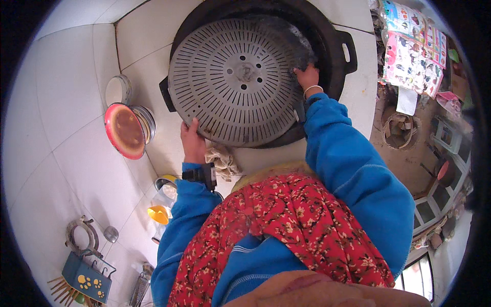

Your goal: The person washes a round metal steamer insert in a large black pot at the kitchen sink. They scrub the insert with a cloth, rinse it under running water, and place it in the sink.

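A round slotted metal steamer plate (pixel 245 109) lies tilted over a large dark wok (pixel 333 23) with lug handles, set in a white tiled counter. My left hand (pixel 193 142) grips the plate's near left rim, thumb on top, fingers beneath. At the plate's right edge, inside the wok, is my right hand (pixel 308 78); its fingers are partly hidden in dark, wet-looking matter, so whether they hold something cannot be told. A crumpled beige cloth (pixel 223 161) lies on the counter beside my left hand.
Against the left wall lean a red-rimmed enamel plate (pixel 125 131) and stacked bowls (pixel 118 91). Nearer me on the left are a yellow scoop (pixel 158 215) and a blue chopstick holder (pixel 86 276). Low on the right stands a wicker basket (pixel 399 131).
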The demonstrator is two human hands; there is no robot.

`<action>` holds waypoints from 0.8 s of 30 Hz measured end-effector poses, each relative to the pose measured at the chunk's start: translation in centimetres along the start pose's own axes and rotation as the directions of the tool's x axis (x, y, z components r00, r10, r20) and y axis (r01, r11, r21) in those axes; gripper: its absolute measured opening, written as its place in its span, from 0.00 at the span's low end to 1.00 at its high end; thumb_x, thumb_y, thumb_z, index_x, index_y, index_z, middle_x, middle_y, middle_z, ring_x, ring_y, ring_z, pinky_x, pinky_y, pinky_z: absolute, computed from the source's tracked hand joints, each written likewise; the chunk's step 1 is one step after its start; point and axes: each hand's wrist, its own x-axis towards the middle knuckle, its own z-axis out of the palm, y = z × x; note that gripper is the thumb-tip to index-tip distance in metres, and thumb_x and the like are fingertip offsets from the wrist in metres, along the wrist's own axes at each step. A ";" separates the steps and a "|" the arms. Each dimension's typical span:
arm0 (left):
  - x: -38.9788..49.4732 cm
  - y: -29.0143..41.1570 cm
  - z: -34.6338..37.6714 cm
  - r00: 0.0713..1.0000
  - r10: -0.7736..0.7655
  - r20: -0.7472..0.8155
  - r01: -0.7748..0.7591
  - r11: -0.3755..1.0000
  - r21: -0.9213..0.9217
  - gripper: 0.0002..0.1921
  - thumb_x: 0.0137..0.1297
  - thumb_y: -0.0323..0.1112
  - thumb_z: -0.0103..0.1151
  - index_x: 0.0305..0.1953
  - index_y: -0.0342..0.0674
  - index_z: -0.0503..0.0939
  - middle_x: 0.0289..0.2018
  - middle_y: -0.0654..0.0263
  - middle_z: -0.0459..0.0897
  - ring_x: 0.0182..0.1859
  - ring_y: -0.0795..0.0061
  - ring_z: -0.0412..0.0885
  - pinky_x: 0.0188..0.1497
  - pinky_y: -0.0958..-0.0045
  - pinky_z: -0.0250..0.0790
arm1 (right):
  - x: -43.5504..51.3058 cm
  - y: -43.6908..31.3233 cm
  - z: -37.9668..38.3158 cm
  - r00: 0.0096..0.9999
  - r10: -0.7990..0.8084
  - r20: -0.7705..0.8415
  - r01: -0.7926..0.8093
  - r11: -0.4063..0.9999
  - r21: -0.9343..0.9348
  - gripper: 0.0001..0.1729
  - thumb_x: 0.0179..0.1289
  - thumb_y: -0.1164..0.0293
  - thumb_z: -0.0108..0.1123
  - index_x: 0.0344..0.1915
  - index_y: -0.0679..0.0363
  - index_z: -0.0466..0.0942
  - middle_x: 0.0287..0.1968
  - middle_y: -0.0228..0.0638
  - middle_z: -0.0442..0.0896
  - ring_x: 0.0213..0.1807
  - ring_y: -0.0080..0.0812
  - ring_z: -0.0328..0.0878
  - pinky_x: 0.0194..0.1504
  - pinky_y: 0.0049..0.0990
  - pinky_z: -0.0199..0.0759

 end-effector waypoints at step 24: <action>0.0 0.1 3.2 0.990 0.111 -0.084 -0.104 0.991 0.080 0.22 0.65 0.28 0.60 0.59 0.33 0.69 0.53 0.58 0.79 0.51 0.64 0.79 0.53 0.62 0.74 | -6.4 -12.8 0.4 0.775 -0.568 0.276 0.467 0.809 0.356 0.12 0.58 0.72 0.55 0.42 0.59 0.81 0.41 0.48 0.82 0.49 0.51 0.76 0.51 0.44 0.71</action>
